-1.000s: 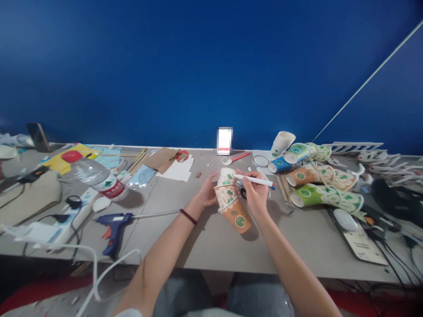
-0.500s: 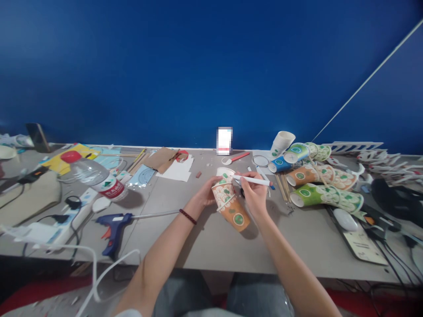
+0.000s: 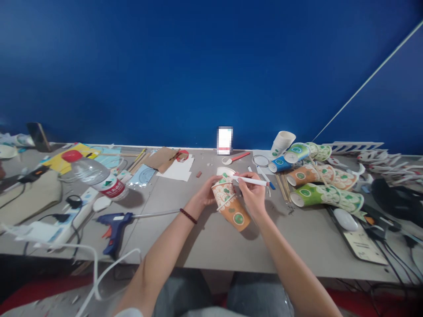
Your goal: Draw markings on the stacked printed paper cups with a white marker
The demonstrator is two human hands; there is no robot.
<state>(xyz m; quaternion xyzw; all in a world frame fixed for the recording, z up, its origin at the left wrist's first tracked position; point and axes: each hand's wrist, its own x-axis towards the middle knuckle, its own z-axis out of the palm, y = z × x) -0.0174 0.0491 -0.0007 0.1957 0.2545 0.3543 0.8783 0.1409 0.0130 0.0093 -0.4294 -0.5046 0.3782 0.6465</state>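
Joined paper cups (image 3: pixel 235 213), with orange and white printing, lie tilted in front of me, an orange base with a green round mark toward me. My left hand (image 3: pixel 208 191) is closed around their upper left side; part of its fingers is hidden behind the cups. A white marker pen (image 3: pixel 253 181) is pinched in my right hand (image 3: pixel 251 193). Its tip end meets the upper cup near the white rim, though whether it touches the paper I cannot tell.
A blue glue gun (image 3: pixel 115 229), a red-capped plastic bottle (image 3: pixel 99 176) and a power strip (image 3: pixel 71 220) are on the left. Joined cups (image 3: pixel 325 196) lie on the right, beside wooden sticks (image 3: pixel 282 187) and a stack of cups (image 3: pixel 283 141). A lit phone (image 3: pixel 224 141) leans on the blue wall.
The marker and my right hand have shifted slightly to the left along the upper cup. My left hand and the cups have stayed nearly still.
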